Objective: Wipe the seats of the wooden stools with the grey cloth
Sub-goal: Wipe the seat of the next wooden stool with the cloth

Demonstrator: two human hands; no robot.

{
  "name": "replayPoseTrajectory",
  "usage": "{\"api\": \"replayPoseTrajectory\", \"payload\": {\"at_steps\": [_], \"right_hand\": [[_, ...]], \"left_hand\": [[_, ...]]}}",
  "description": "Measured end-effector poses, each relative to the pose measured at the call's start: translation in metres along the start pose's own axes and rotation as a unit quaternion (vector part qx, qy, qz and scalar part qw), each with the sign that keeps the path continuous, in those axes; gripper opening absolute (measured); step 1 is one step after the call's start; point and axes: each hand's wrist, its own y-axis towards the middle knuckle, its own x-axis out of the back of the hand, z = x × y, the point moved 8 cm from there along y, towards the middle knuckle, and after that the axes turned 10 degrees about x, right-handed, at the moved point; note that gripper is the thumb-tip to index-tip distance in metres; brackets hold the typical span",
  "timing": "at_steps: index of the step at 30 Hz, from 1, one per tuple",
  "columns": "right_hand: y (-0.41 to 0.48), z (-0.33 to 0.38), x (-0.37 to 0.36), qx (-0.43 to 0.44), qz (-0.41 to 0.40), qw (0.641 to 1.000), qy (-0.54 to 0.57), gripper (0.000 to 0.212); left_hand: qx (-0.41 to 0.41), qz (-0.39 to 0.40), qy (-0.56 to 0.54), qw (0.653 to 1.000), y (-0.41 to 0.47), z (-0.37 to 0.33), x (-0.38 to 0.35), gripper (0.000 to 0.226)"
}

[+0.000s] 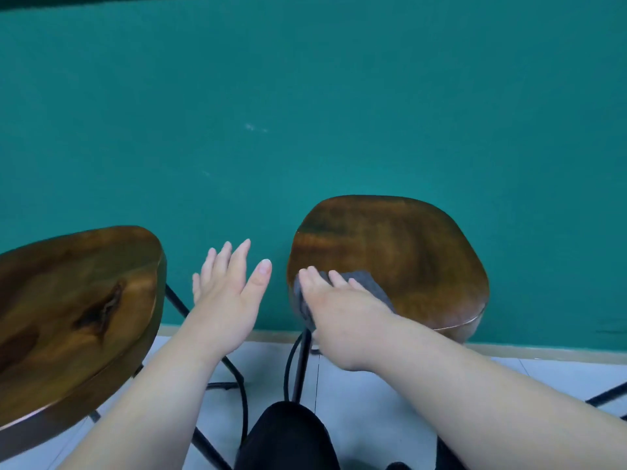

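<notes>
The left forearm [159,388] and right forearm [475,385] reached forward, bare. The left hand [228,293] hovered palm down, fingers straight and spread, holding nothing. The right hand [339,312] lay flat, palm down, fingers stretched forward.

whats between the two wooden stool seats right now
In the head view, the open left hand sits in the gap between the left brown wooden stool seat and the right seat, before the teal wall; black metal legs cross below.

Even, soft light, faint sheen on the stool seats [390,252], slight blur, wide-angle edge bending.
</notes>
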Motion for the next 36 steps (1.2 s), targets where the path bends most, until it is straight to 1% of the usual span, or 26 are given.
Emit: {"api": "replayPoseTrajectory", "payload": {"at_steps": [1,3,6,7,10,12,15,18,22,25,28,30,32,34,36], "right_hand": [[-0.010,-0.005,0.003,-0.002,-0.008,1.000,0.014,0.086],[-0.027,-0.019,0.005,-0.017,-0.011,1.000,0.021,0.085],[-0.037,-0.031,0.005,-0.011,-0.018,0.999,-0.031,0.086],[-0.038,-0.031,0.005,-0.007,-0.019,0.999,-0.041,0.086],[-0.035,-0.029,0.006,-0.008,-0.033,0.998,-0.048,0.082],[-0.030,-0.027,0.005,-0.009,-0.033,0.998,-0.050,0.082],[-0.020,-0.024,0.003,-0.011,-0.017,0.998,-0.056,0.081],[-0.009,-0.019,0.001,-0.019,-0.014,0.998,-0.060,0.075],[0.014,-0.012,-0.006,-0.047,-0.011,0.996,-0.070,0.062],[0.039,-0.006,-0.008,-0.072,-0.011,0.994,-0.087,0.067],[0.065,0.001,-0.010,-0.111,0.013,0.990,-0.088,0.084],[0.077,0.006,-0.009,-0.133,0.035,0.987,-0.086,0.095],[0.082,0.009,-0.008,-0.139,0.049,0.985,-0.090,0.102],[0.079,0.010,-0.007,-0.126,0.046,0.986,-0.095,0.101],[0.070,0.011,-0.005,-0.097,0.018,0.991,-0.093,0.093]], "left_hand": [[0.001,0.004,-0.001,1.000,-0.001,0.002,-0.002,0.066],[0.001,0.014,-0.009,1.000,-0.003,0.003,-0.007,0.068],[0.009,0.021,-0.029,0.999,-0.005,0.005,-0.010,0.071],[0.013,0.022,-0.036,0.999,-0.005,0.006,-0.010,0.074],[0.016,0.020,-0.057,0.998,-0.006,0.009,-0.012,0.094],[0.019,0.019,-0.062,0.998,-0.005,0.013,-0.013,0.100],[0.026,0.020,-0.085,0.996,-0.002,0.019,-0.016,0.094],[0.036,0.017,-0.107,0.993,0.002,0.025,-0.018,0.074],[0.037,0.015,-0.110,0.993,0.004,0.030,-0.020,0.071],[0.038,0.021,-0.111,0.993,0.002,0.030,-0.019,0.073],[0.040,0.021,-0.118,0.992,-0.002,0.029,-0.014,0.076],[0.037,0.021,-0.120,0.992,-0.005,0.028,-0.011,0.082],[0.027,0.023,-0.117,0.992,-0.008,0.024,-0.009,0.085],[0.012,0.029,-0.112,0.993,-0.012,0.017,-0.006,0.083],[-0.003,0.035,-0.111,0.993,-0.016,0.010,-0.004,0.081]]}}
